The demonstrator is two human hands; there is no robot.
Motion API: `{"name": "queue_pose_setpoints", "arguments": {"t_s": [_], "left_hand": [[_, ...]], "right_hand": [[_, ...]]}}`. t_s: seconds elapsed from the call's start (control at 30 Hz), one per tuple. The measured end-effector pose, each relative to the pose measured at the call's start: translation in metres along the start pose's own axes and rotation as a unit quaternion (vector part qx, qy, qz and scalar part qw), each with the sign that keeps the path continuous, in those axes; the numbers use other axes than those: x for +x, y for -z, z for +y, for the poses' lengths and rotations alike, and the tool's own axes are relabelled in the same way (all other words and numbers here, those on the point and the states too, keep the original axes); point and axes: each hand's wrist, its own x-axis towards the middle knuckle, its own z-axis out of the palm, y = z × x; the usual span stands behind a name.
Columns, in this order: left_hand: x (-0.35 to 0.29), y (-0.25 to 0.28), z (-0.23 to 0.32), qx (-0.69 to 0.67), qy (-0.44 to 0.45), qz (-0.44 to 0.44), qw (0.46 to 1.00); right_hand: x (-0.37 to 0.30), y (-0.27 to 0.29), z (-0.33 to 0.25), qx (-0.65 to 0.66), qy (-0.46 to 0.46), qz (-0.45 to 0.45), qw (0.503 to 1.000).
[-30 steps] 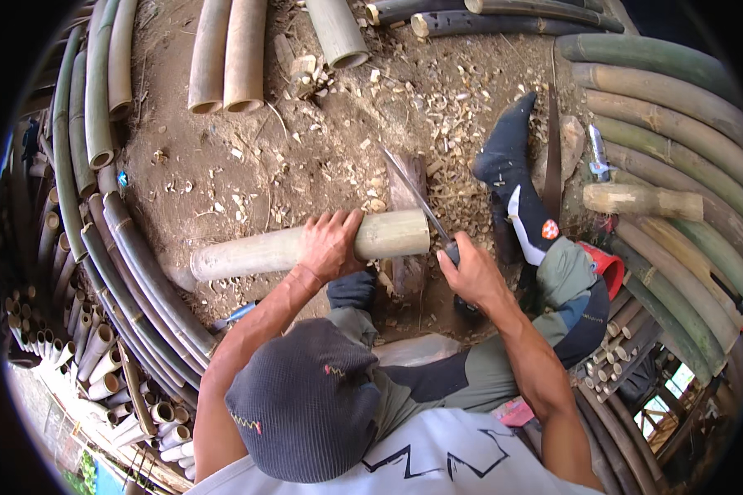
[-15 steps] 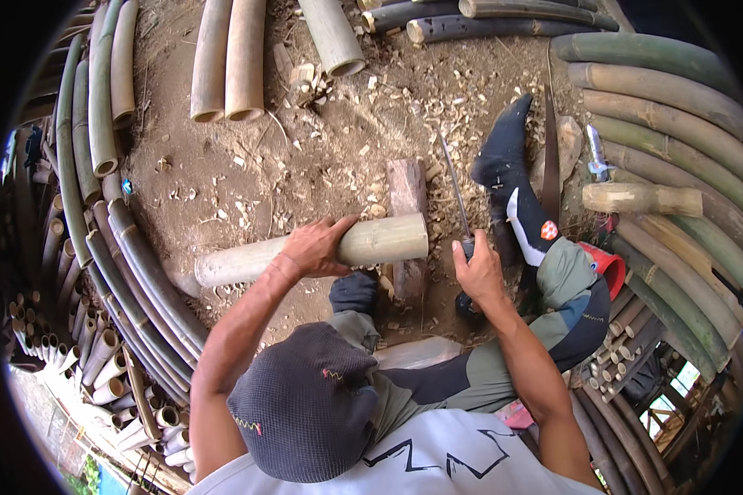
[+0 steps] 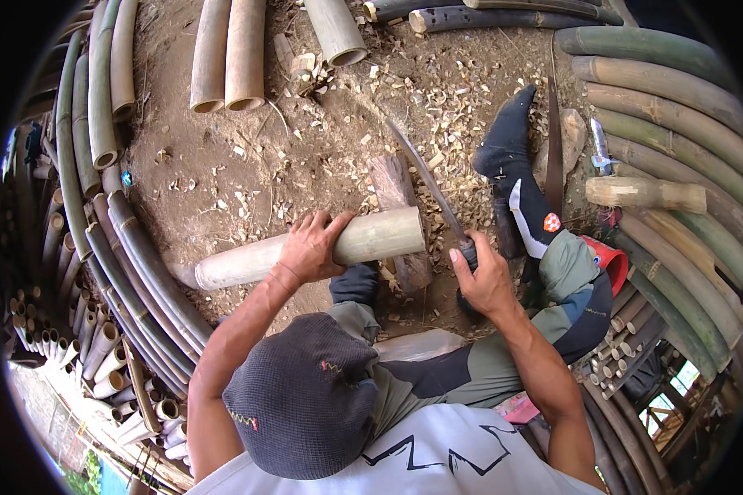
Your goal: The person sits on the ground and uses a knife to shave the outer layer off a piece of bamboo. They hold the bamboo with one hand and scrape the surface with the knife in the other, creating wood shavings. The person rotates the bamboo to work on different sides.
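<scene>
One bamboo tube [image 3: 376, 237] under left hand [image 3: 312, 252], knife [image 3: 428, 176] in right hand [image 3: 482, 276]

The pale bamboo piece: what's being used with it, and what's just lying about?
Being used:
pale bamboo piece, under left hand
long blade, in right hand
wooden block, beneath the bamboo

Seemingly lying about:
pale wooden club
dark bamboo poles, top
green bamboo poles

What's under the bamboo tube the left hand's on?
A wooden block shows on both sides of the bamboo tube near its right end. The block's covered middle is hidden.
</scene>
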Motion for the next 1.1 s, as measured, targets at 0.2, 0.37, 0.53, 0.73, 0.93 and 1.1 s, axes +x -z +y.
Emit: {"name": "queue_pose_setpoints", "arguments": {"t_s": [0.2, 0.37, 0.53, 0.73, 0.93, 1.1], "left_hand": [[0.011, 0.007, -0.01, -0.056, 0.002, -0.065, 0.996], [0.008, 0.003, -0.011, -0.06, 0.013, -0.056, 0.997], [0.015, 0.003, -0.007, -0.056, 0.032, -0.065, 0.996], [0.01, 0.002, -0.011, -0.061, 0.016, -0.037, 0.997], [0.01, -0.005, -0.013, -0.049, 0.035, -0.058, 0.996], [-0.001, -0.01, -0.005, -0.028, 0.004, 0.051, 0.998]], "right_hand": [[0.005, -0.012, -0.011, -0.036, 0.036, -0.012, 0.999], [0.01, -0.019, -0.036, 0.048, 0.177, 0.104, 0.978], [0.014, -0.025, 0.003, -0.086, -0.044, -0.119, 0.988], [0.011, -0.019, -0.033, 0.029, 0.127, 0.074, 0.989], [0.017, -0.019, -0.01, -0.088, -0.031, -0.095, 0.991], [0.015, -0.011, -0.041, 0.012, 0.084, 0.038, 0.996]]}}
